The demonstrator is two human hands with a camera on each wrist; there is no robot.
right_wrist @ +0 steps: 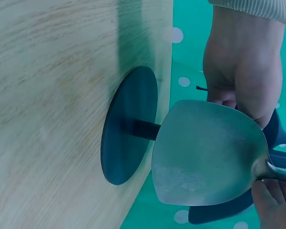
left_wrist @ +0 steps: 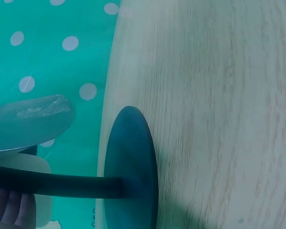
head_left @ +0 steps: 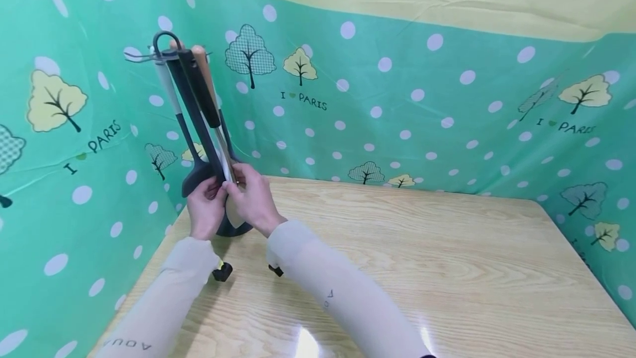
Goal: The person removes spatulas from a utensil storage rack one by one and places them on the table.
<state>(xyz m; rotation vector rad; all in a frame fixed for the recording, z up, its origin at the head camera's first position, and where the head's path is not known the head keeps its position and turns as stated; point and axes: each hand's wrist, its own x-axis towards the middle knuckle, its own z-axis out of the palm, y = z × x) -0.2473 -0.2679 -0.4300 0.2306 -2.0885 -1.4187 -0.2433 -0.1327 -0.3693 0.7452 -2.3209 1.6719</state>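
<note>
A black utensil stand [head_left: 233, 231] with a round base and a ring on top stands at the left of the table, hung with several kitchen utensils. My left hand [head_left: 206, 211] grips its upright pole [left_wrist: 62, 183] low down, beneath a dark ladle [head_left: 199, 174]. My right hand [head_left: 254, 195] pinches the metal neck of a wok spatula [right_wrist: 209, 152] just above its broad blade. The spatula's black handle [head_left: 201, 90] reaches up to the hook ring. In the right wrist view the blade covers part of the pole, and the round base [right_wrist: 128, 129] shows beyond it.
The pale wood-grain table [head_left: 422, 258] spreads to the right. A green dotted cloth [head_left: 397, 98] with tree prints hangs behind and along both sides, close to the stand on the left. A wooden-handled utensil [head_left: 202, 62] also hangs on the ring, next to the spatula.
</note>
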